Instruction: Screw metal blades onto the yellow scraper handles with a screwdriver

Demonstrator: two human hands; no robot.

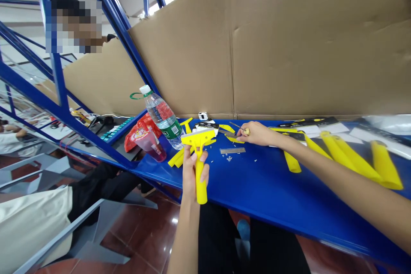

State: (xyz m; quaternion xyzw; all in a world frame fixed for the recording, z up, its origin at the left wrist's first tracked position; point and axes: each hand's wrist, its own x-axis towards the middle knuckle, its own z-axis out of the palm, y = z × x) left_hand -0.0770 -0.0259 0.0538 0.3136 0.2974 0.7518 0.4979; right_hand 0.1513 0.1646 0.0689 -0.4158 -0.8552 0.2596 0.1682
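Note:
My left hand [190,174] is closed round the handle of a yellow scraper [201,182], held upright over the table's front edge with its wide head at the top. Farther back, my right hand [258,134] is closed on a thin metal-shafted tool [238,126] that looks like a screwdriver; its fingers hide most of the grip. Just under these fingers lies a yellow piece [236,139]. Between the hands, a clear flat strip [233,150] lies on the blue table [257,184], with several small screws and nuts [229,158] scattered round it.
A large water bottle [165,120], a reddish cup [150,145] and a red bag [136,130] stand left. Yellow handles [351,158] and black-and-white packaging [321,126] lie right. Cardboard [272,51] walls the back. A person sits left; another is behind the cardboard.

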